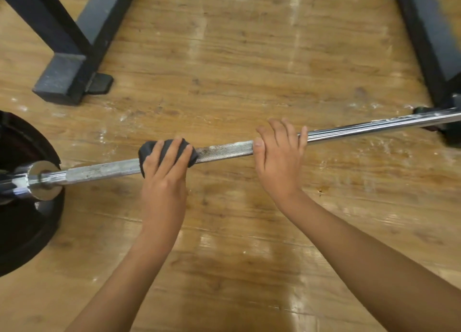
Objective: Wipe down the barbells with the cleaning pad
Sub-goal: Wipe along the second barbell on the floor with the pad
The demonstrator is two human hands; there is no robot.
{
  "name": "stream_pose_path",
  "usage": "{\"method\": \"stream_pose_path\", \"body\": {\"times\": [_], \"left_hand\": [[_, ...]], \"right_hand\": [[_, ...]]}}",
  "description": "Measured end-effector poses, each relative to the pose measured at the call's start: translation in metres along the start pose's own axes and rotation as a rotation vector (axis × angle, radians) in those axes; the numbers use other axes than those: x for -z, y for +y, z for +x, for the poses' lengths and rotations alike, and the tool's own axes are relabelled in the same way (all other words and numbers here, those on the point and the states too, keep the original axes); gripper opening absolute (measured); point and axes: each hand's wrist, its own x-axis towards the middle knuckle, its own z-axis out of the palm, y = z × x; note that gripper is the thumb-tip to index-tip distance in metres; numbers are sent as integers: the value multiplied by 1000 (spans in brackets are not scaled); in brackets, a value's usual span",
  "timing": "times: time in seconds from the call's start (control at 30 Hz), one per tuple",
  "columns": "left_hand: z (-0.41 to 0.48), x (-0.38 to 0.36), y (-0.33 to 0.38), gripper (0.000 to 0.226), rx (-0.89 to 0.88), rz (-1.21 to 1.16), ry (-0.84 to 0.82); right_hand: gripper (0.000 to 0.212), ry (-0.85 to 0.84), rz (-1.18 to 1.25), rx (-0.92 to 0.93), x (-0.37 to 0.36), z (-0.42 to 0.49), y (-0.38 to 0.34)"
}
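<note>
Plate (25, 207), black, sits at the left edge on the barbell (224, 150), whose long axis runs left to right, rising slightly toward the right edge, over the wooden floor (249, 57). On the knurled shaft the left hand (166, 172) curls round the dark cleaning pad (144, 154). Further right, the right hand (279, 162) grips bare steel.

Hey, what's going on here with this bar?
A person is cleaning a barbell that lies low across a wooden floor, with a black weight plate on its left end. The left hand holds a dark cleaning pad wrapped over the knurled part of the shaft. The right hand grips the bar further right, where the knurling meets the smooth section. The stretch left of the pad looks dull and spotted.
</note>
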Motion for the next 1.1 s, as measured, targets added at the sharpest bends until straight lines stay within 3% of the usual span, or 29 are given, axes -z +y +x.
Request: {"method": "stream_pose_path", "body": {"times": [0.1, 0.27, 0.47, 0.73, 0.93, 1.1], "left_hand": [[6, -16, 20, 43, -76, -44, 20], [6, -21, 14, 59, -223, -39, -66], [-2, -20, 24, 49, -53, -35, 18], [5, -22, 27, 57, -137, -54, -55], [8, -26, 42, 46, -61, -49, -37], [10, -18, 23, 68, -267, -2, -118]], "right_hand": [[47, 33, -14, 38, -4, 0, 5], [45, 91, 15, 101, -10, 1, 11], [41, 169, 31, 216, -15, -1, 24], [41, 222, 65, 221, -15, -5, 25], [39, 248, 106, 156, -17, -9, 20], [38, 240, 118, 150, -15, -9, 21]]}}
